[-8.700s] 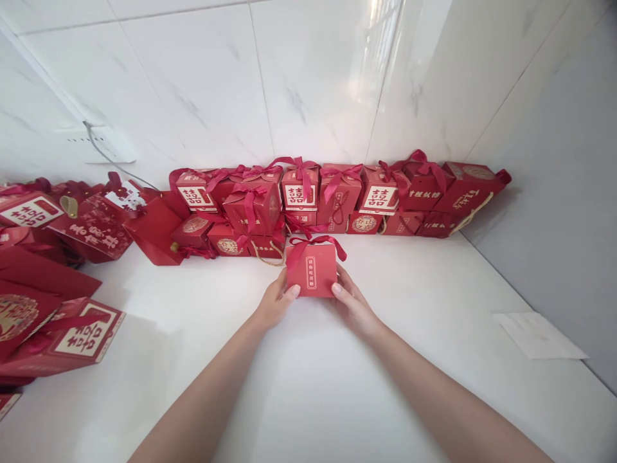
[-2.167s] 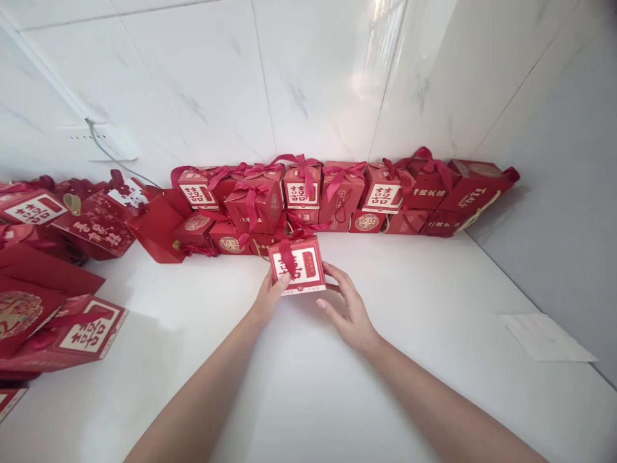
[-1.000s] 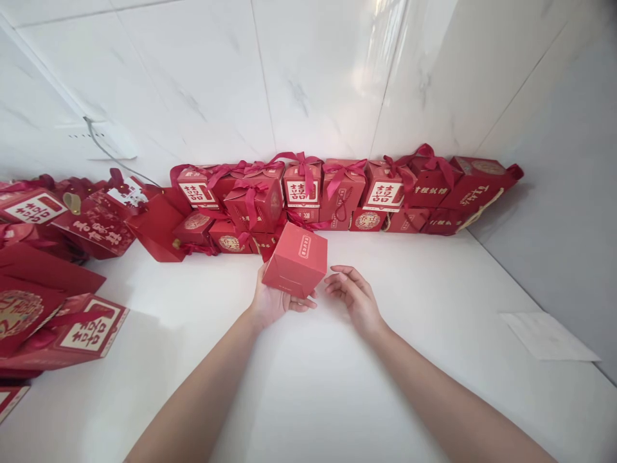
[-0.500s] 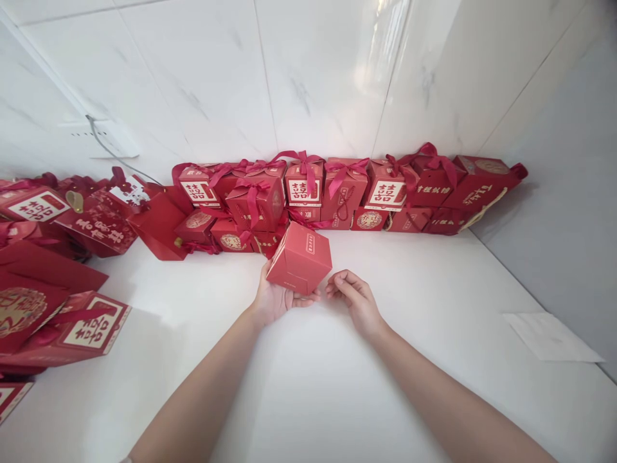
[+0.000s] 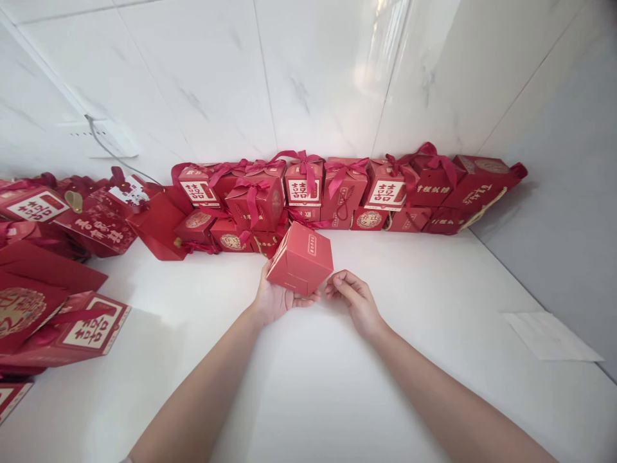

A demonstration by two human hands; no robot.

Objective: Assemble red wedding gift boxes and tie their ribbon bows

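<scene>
A red paper gift box (image 5: 304,260) with small pale lettering rests tilted on the palm of my left hand (image 5: 277,299), whose fingers reach beneath it. Its bottom and one side face me. Beside its lower right corner is my right hand (image 5: 354,299), thumb and fingertips pressed together in a pinch. Whether anything is between those fingers is too small to see. Just behind the held box stands a row of similar red boxes (image 5: 343,196) tied with dark pink ribbons.
The boxes stand stacked against a white tiled wall (image 5: 318,77). More red boxes (image 5: 96,328) crowd the left side of the white table (image 5: 308,386). A flat white paper (image 5: 549,336) lies at the right, near a grey wall (image 5: 573,212). A cable (image 5: 113,149) runs from a wall socket.
The held box has shifted very slightly to the right on my left hand. Both hands have stayed almost in place.
</scene>
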